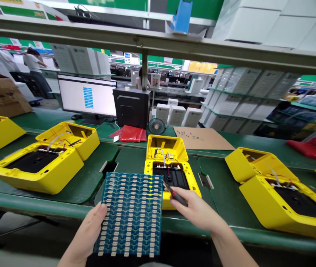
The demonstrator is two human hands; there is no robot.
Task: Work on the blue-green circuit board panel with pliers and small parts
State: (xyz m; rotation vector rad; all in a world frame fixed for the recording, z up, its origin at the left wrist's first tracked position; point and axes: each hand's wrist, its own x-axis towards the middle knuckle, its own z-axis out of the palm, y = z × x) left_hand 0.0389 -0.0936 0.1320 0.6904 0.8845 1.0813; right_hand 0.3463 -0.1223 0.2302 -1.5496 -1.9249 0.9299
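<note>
A blue board (132, 215) studded with rows of pale tabs sits in the left hand (84, 231), which grasps it by the lower left edge with the thumb on its face, holding it over the front edge of the green tabletop (35, 207). The right hand (193, 209) pinches a dark-handled tool (178, 196), its tip just beside the board's upper right corner, above an open yellow case (152, 167) with exposed wires (163, 159). Held from one edge, the board could tip or slip, and any loose tabs could fall into the case. A slipping wrist could drive the tool tip into the board or wires. Both forearms reach forward, wrists angled inward.
</note>
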